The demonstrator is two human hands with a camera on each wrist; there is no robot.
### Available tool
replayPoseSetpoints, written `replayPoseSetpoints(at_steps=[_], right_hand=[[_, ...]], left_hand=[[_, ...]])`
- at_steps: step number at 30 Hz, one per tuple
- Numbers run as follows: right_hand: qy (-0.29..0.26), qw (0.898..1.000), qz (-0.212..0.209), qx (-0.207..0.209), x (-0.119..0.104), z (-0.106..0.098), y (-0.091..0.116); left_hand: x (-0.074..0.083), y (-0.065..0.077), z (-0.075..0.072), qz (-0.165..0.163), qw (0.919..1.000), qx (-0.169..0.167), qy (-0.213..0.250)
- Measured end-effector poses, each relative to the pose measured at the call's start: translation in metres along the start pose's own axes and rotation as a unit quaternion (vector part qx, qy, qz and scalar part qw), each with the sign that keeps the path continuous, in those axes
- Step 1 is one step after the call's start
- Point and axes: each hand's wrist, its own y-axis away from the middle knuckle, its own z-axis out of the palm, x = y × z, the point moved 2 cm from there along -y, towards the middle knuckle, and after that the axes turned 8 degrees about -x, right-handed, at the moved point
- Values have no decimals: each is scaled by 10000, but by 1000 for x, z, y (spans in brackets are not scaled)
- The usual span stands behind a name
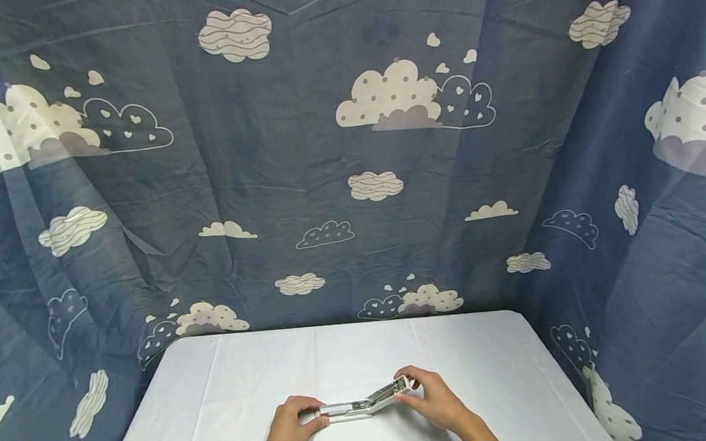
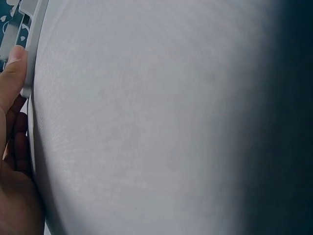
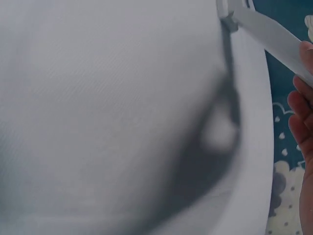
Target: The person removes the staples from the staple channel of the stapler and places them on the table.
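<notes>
Gripping opposite ends, the left hand [image 1: 290, 430] and right hand [image 1: 437, 400] hold a hinged white device [image 1: 368, 405] over the surface [image 1: 253, 374]. The head view shows its inner parts; the right wrist's, a smooth side.

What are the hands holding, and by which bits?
A white hinged thing, maybe an opened stapler: the left hand grips its left end, the right hand its raised right end.

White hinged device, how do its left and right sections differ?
The left section lies roughly level, while the right section slants upward. The left hand holds the left section; the right hand holds the right section. Both are white outside and meet at a joint.
</notes>
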Motion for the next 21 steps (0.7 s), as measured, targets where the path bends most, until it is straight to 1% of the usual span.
replayPoseSetpoints(at_steps=[4, 9, 14, 18, 21], right_hand=[[-5, 9992, 313, -231, 9, 0, 5], [112, 9981, 466, -376, 20, 5, 12], [264, 9989, 338, -162, 21, 7, 11], [486, 9984, 283, 20, 12, 8, 9], [794, 9966, 151, 173, 3, 10, 6]], left_hand=[[-1, 0, 1, 18, 10000, -13, 15], [-3, -1, 1, 6, 10000, -23, -5], [-4, -1, 1, 18, 10000, -37, 45], [-5, -1, 1, 17, 10000, -22, 27], [-5, -2, 2, 31, 10000, 11, -7]])
